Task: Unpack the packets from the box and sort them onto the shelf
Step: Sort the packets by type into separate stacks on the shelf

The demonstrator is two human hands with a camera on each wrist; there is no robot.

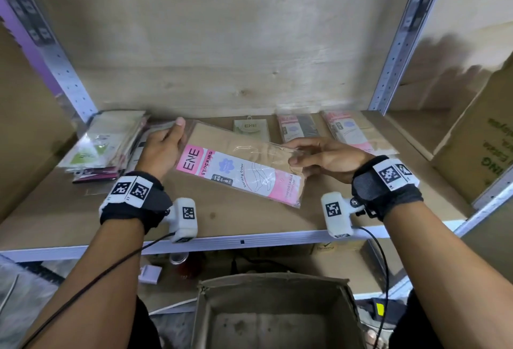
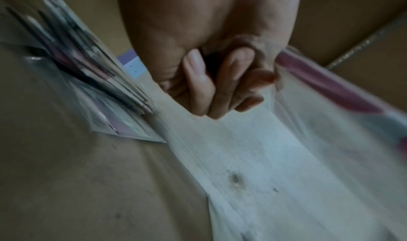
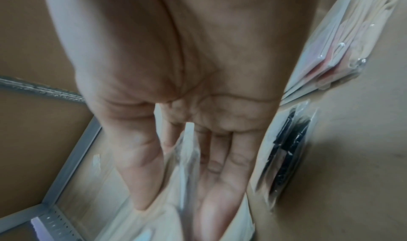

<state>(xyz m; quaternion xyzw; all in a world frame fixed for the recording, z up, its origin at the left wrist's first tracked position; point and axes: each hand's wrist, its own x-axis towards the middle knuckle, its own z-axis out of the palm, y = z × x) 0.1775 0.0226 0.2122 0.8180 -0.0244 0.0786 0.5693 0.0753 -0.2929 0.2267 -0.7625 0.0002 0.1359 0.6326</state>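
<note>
A beige stocking packet [image 1: 241, 165] with a pink ENE label hangs tilted just above the wooden shelf [image 1: 222, 221]. My left hand [image 1: 177, 137] grips its far left corner, thumb on top. In the left wrist view my fingers [image 2: 220, 84] are curled beside the packet's [image 2: 330, 109] edge. My right hand [image 1: 294, 158] pinches the packet's right end between thumb and fingers. The right wrist view shows the clear plastic edge [image 3: 187, 157] between thumb and fingers. The open cardboard box [image 1: 277, 307] stands below the shelf, and its visible bottom is bare.
A leaning stack of packets [image 1: 108, 146] fills the shelf's left end. Along the back lie a green packet [image 1: 251, 129], a dark packet [image 1: 297, 126] and a pink-beige pile [image 1: 352, 129]. A large carton [image 1: 477, 140] stands right of the metal upright [image 1: 399, 38].
</note>
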